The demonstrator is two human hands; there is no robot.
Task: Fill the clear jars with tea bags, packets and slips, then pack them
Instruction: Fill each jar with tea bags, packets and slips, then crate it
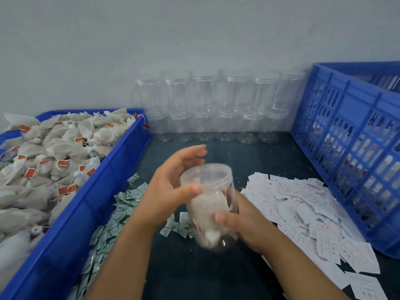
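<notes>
Between tray [97, 191] and crate [346, 148], right hand [246, 224] gripping jar [211, 202], left hand [171, 187] apparently touching.

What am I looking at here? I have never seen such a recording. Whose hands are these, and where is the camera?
There is no machine here. A person works with bare hands, and one camera worn on the head looks down at them. The right hand grips a clear jar, partly filled; the left hand touches it with the thumb. On the dark table are a blue bin of tea bags at left, green-white packets, white slips, a blue crate at right, and empty jars stacked at the back.
</notes>
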